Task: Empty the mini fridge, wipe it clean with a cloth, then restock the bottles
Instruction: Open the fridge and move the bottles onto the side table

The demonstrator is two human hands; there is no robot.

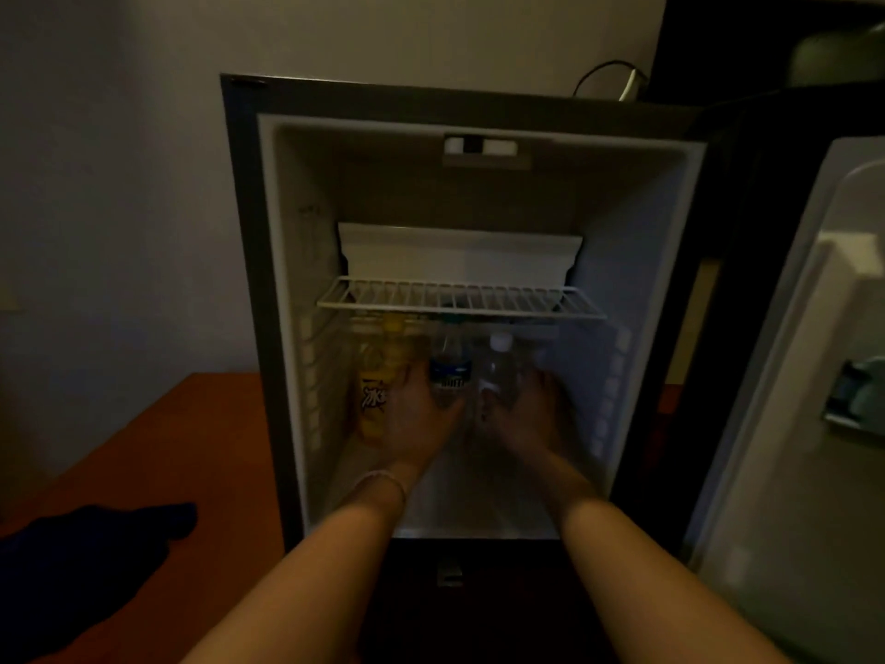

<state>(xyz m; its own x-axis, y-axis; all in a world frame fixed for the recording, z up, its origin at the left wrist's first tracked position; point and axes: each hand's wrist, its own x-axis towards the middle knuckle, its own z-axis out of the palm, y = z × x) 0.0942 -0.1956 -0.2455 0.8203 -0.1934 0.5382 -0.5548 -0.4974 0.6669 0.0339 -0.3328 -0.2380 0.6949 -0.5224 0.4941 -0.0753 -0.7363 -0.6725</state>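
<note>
The mini fridge [479,107] stands open in front of me, its door [790,376] swung to the right. On its floor, under the wire shelf [459,299], stand a yellow drink bottle [378,376], a blue-labelled water bottle [449,366] and a clear white-capped water bottle [500,366]. Both my arms reach inside. My left hand [421,414] grips the blue-labelled bottle. My right hand [527,414] grips the clear bottle. A dark blue cloth [86,558] lies on the wooden table at the lower left.
The wooden table [158,438] runs along the fridge's left side. A white freezer tray [459,254] sits above the wire shelf. A cable [618,79] loops behind the fridge top. The door's inner shelf holds something pale green [862,395].
</note>
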